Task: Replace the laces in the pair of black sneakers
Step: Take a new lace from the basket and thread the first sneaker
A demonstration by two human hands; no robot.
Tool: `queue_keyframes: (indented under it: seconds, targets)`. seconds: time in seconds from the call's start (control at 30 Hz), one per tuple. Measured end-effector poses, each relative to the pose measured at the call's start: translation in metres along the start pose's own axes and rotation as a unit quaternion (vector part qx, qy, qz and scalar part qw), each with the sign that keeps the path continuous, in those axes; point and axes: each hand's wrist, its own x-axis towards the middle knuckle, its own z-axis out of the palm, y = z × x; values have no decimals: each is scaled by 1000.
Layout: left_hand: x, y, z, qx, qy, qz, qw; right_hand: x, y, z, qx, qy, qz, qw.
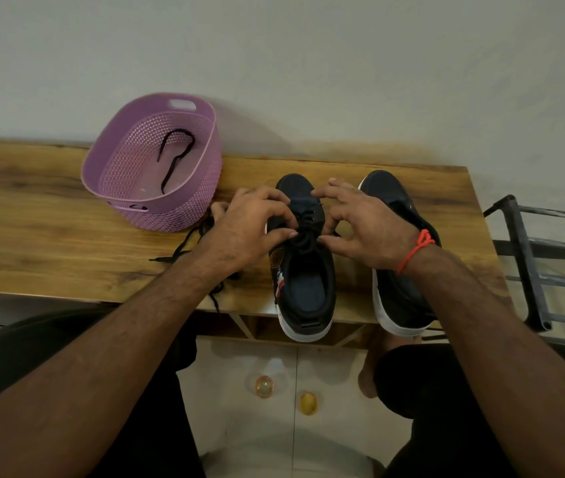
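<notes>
Two black sneakers with white soles stand side by side on the wooden table (50, 229), toes away from me. The left sneaker (305, 284) carries a black lace (303, 232) bunched over its eyelets. My left hand (250, 225) pinches that lace from the left side. My right hand (364, 225) pinches it from the right, thumb and fingers curled; an orange thread circles that wrist. The right sneaker (395, 305) is partly hidden under my right forearm. A loose black lace (184, 246) trails on the table beneath my left wrist.
A purple perforated basket (119, 174) stands at the back left of the table and holds another black lace (174, 157). A dark metal rack (536, 263) stands to the right of the table. Both sneakers' heels overhang the table's near edge. My knees are below.
</notes>
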Motion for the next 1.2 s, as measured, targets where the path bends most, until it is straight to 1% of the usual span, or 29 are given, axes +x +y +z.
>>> queue_keyframes:
  seconds: [0.13, 0.27, 0.43, 0.67, 0.73, 0.8, 0.9, 0.97, 1.0, 1.07, 1.1, 1.13, 1.17, 1.2]
  targets:
    - [0, -3, 3, 9, 15, 26, 1000, -1, -1, -1, -1, -3, -7, 1000]
    - [-1, -3, 6, 85, 13, 51, 995, -1, -1, -2, -10, -5, -10, 1000]
    - [-2, -2, 8, 170, 39, 66, 983, -4, 3, -5, -27, -2, 1, 1000]
    - [-7, -6, 13, 280, 56, 47, 957, -9, 8, -3, -37, -4, 2, 999]
    - [-7, -9, 16, 293, 59, 35, 954, -11, 11, 0, -33, 0, 3, 999]
    - [-8, -8, 19, 292, 43, 19, 955, -12, 13, 2, -29, -5, 7, 1000]
    - [-11, -7, 21, 268, 29, 17, 963, -12, 12, 5, -26, -13, 9, 1000]
    - [-11, -8, 20, 217, 26, 38, 975, -13, 12, 5, -17, -1, 9, 1000]
    - [-11, -8, 19, 161, 20, 39, 986, -14, 13, 4, -2, 11, 10, 1000]
    - [-12, -6, 11, 13, -3, -6, 1000, -15, 14, 0, 34, 18, 21, 999]
    - [-12, -5, 6, -52, -5, -33, 998, -15, 14, -3, 52, -4, 47, 998]
    - [-13, -4, 0, -97, -8, -60, 994, -16, 13, -6, 71, -42, 79, 993]
    - [-14, -2, -7, -116, -27, -86, 989, -18, 12, -7, 89, -88, 109, 986]
    - [-16, 0, -12, -115, -65, -111, 985, -19, 12, -6, 102, -133, 127, 978]
